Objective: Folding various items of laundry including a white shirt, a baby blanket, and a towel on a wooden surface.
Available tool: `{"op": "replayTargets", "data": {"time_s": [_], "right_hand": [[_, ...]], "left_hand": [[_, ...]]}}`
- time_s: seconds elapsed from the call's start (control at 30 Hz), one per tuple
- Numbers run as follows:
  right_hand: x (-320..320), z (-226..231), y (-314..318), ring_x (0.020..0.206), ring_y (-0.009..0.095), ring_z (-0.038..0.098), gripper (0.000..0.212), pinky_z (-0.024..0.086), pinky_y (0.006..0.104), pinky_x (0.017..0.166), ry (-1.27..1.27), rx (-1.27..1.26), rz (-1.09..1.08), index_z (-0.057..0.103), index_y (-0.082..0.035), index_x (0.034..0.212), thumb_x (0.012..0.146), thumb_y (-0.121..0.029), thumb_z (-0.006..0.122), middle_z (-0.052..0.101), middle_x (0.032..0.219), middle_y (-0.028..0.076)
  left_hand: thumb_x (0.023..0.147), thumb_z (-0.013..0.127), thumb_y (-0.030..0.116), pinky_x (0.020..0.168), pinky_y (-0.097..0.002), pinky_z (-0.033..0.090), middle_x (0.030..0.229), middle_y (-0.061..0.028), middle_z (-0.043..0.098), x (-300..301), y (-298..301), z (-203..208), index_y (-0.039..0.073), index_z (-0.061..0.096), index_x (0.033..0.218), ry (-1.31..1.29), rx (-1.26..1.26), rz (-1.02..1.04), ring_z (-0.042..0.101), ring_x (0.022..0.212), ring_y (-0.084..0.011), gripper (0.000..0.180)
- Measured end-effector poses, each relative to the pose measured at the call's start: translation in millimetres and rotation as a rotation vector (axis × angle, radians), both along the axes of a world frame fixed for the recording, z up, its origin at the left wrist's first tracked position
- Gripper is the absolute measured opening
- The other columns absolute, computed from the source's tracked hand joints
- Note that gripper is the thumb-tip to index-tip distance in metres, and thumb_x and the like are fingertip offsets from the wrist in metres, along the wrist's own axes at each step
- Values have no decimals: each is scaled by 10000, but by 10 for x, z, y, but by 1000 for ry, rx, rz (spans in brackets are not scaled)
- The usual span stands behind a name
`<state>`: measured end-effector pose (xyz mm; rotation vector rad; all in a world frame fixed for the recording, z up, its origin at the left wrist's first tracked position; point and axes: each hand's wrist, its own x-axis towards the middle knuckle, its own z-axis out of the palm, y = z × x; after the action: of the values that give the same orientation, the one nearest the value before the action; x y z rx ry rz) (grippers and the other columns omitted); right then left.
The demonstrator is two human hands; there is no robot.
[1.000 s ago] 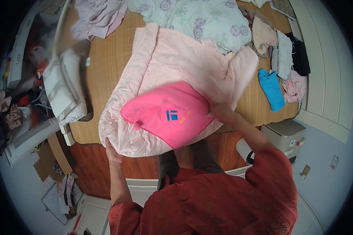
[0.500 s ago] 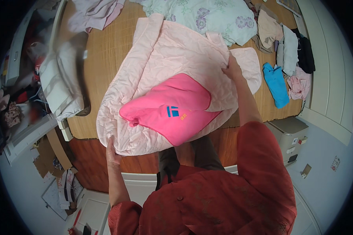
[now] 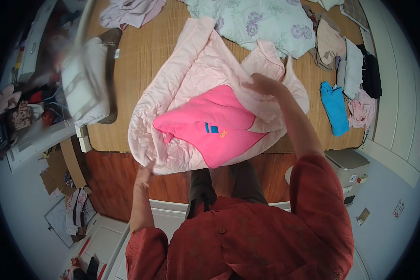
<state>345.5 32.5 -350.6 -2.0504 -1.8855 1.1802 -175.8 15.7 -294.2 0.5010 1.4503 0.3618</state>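
Observation:
A pale pink quilted cloth (image 3: 191, 60), perhaps a padded garment, is spread over the near part of the mat-covered bed. On it lies a bright pink cloth (image 3: 205, 112) with a red edge and a small blue patch. My left hand (image 3: 144, 176) grips the quilted cloth's near left edge, which hangs past the bed's edge; its fingertips are partly hidden. My right hand (image 3: 262, 86) is closed on a raised fold of the quilted cloth at the upper right. That fold stands up beside the bright pink cloth and partly covers its right side.
A woven mat (image 3: 140, 51) covers the bed. At the far side lies a pale green flowered cloth (image 3: 266, 28). Folded clothes, among them a blue one (image 3: 334, 109), line the right edge. A white pillow-like bundle (image 3: 86, 79) sits at the left. Beside the bed stands a grey bin (image 3: 347, 161).
My right hand has moved left and toward the middle, pulling the quilted cloth's right side inward into a raised fold. My left hand stays at the near left edge.

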Motion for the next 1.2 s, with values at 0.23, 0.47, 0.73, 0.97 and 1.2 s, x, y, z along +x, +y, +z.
{"op": "replayTargets", "data": {"time_s": [0.23, 0.47, 0.73, 0.97, 1.2], "right_hand": [[1339, 2455, -73, 1034, 199, 492, 352, 393, 339, 916, 1213, 859, -1005, 444, 7, 1128, 884, -245, 480, 508, 1115, 98], [2089, 4270, -1185, 1122, 277, 435, 344, 358, 412, 965, 1021, 1443, -1140, 412, 39, 1151, 914, -211, 402, 456, 1195, 162], [1966, 4328, -1794, 1107, 259, 449, 376, 380, 402, 942, 802, 1375, -1268, 398, 40, 1180, 925, -235, 375, 451, 1195, 151], [1759, 3892, -1855, 991, 178, 516, 414, 395, 289, 851, 395, 657, -1156, 508, 19, 1114, 859, -308, 498, 546, 1081, 109], [1556, 3722, 150, 808, 154, 525, 470, 420, 287, 739, -145, 676, -685, 560, 14, 1042, 818, -397, 518, 597, 896, 94]], "left_hand": [[873, 484, 263, 944, -377, 377, 1197, -131, 488, 304, 1565, 1219, -16, 412, 1201, -355, 457, 225, 464, 1109, -247, 436], [899, 413, 288, 922, -386, 382, 1218, -172, 449, 729, 2185, 3238, -28, 390, 1216, -511, 868, 164, 459, 1095, -285, 449], [860, 483, 374, 917, -407, 409, 1223, -185, 453, 353, 1968, 2727, -34, 339, 1253, -340, 678, 83, 482, 1090, -292, 585], [835, 546, 258, 841, -311, 447, 1125, -110, 531, 310, 442, 1609, -17, 390, 1225, -215, 88, -266, 549, 976, -195, 502], [849, 532, 296, 884, -326, 417, 1151, -120, 518, 144, -140, 1361, -25, 402, 1212, -227, -20, -117, 526, 1027, -211, 501]]}}
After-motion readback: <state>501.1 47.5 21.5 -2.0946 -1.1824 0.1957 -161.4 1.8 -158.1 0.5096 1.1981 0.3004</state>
